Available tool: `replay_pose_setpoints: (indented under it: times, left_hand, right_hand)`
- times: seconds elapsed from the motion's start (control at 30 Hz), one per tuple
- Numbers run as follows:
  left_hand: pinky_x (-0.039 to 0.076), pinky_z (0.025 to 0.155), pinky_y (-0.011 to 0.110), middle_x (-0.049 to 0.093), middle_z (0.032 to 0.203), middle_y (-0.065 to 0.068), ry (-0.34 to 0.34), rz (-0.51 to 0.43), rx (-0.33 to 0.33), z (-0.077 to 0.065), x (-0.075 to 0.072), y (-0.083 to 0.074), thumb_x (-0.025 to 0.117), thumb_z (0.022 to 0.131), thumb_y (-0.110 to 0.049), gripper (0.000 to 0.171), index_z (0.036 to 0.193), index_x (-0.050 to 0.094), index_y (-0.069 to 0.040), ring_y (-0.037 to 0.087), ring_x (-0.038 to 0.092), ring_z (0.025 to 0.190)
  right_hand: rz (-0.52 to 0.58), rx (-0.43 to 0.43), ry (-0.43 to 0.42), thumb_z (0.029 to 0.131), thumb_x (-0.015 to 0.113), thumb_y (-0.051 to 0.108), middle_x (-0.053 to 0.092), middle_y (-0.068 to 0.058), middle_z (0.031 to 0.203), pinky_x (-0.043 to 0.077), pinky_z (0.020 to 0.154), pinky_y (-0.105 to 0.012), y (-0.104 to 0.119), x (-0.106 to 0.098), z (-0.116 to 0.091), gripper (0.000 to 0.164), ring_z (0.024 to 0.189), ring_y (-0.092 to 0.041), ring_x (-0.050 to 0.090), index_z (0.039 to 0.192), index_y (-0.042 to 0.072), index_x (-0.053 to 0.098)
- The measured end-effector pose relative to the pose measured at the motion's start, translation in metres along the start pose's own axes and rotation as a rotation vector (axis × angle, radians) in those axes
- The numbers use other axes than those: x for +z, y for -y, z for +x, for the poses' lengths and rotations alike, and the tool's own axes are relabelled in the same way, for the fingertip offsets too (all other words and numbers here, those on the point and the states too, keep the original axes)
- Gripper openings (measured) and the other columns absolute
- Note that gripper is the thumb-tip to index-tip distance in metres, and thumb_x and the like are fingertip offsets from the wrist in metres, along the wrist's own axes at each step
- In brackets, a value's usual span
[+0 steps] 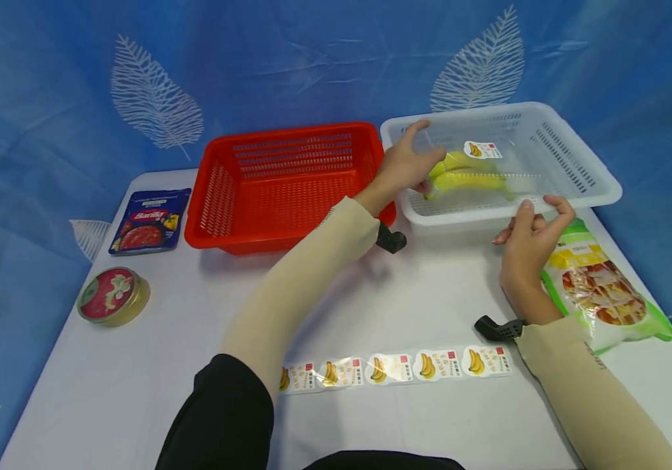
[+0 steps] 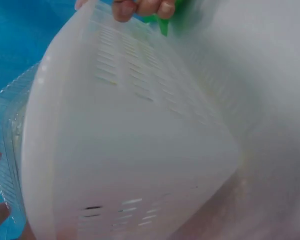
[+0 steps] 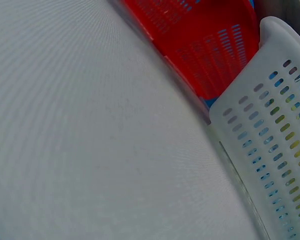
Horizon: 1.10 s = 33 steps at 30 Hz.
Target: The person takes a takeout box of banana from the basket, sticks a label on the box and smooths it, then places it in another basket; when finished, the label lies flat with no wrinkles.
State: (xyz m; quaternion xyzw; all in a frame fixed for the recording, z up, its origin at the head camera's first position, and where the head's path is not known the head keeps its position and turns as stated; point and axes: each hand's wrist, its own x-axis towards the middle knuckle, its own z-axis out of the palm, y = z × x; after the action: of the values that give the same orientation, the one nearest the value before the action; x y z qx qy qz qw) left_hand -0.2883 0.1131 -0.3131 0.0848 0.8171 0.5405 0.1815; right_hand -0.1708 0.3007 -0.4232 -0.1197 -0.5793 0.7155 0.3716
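A clear plastic box of bananas (image 1: 468, 179) with a banana sticker (image 1: 483, 150) on its lid is in the white basket (image 1: 591, 189). My left hand (image 1: 403, 163) reaches over the basket's left rim and holds the box's left end. Two of its fingertips show against the clear box's edge (image 2: 15, 135) in the left wrist view. At the front rim of the basket, my right hand (image 1: 530, 245) has thumb and forefinger on top and the other fingers curled outside below it. Those fingers (image 2: 145, 7) show at the top of the left wrist view.
A red basket (image 1: 295, 245) stands left of the white one. A green-and-yellow food bag (image 1: 603, 287) lies by the right forearm. On the left are a blue Barilla pouch (image 1: 151, 220) and a round tin (image 1: 114, 297). A banana sticker strip (image 1: 389, 369) lies in front.
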Motion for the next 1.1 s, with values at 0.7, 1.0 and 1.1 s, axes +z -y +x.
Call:
replay_pose_setpoints:
  times: [0.7,1.0,1.1]
  left_hand:
    - [0.050,0.100,0.031,0.047,0.152,-0.008,0.089,0.669,0.057,-0.004,0.026,-0.007,0.055,0.101,-0.041,0.069,0.163,0.026,-0.027,0.013,0.058,0.112]
    - [0.054,0.077,0.024,0.066,0.102,0.000,-0.037,0.999,0.268,-0.004,0.041,0.009,0.044,0.106,-0.041,0.046,0.144,0.054,-0.016,0.014,0.062,0.087]
    - [0.054,0.071,0.023,0.065,0.092,0.000,-0.074,1.061,0.343,-0.004,0.042,0.012,0.042,0.106,-0.040,0.045,0.140,0.056,-0.013,0.014,0.063,0.081]
  right_hand:
    - [-0.013,-0.017,0.013,0.104,0.059,0.023,0.049,-0.009,0.074,0.046,0.045,-0.019,0.000,-0.001,0.000,0.035,0.045,-0.016,0.046,0.134,0.018,0.041]
    - [-0.019,-0.013,0.027,0.104,0.059,0.024,0.047,-0.009,0.074,0.046,0.045,-0.019,0.001,-0.003,-0.001,0.035,0.044,-0.017,0.045,0.134,0.018,0.041]
    - [-0.020,-0.013,0.025,0.104,0.059,0.024,0.047,-0.009,0.074,0.046,0.045,-0.019,0.002,-0.003,-0.002,0.035,0.044,-0.017,0.045,0.134,0.018,0.041]
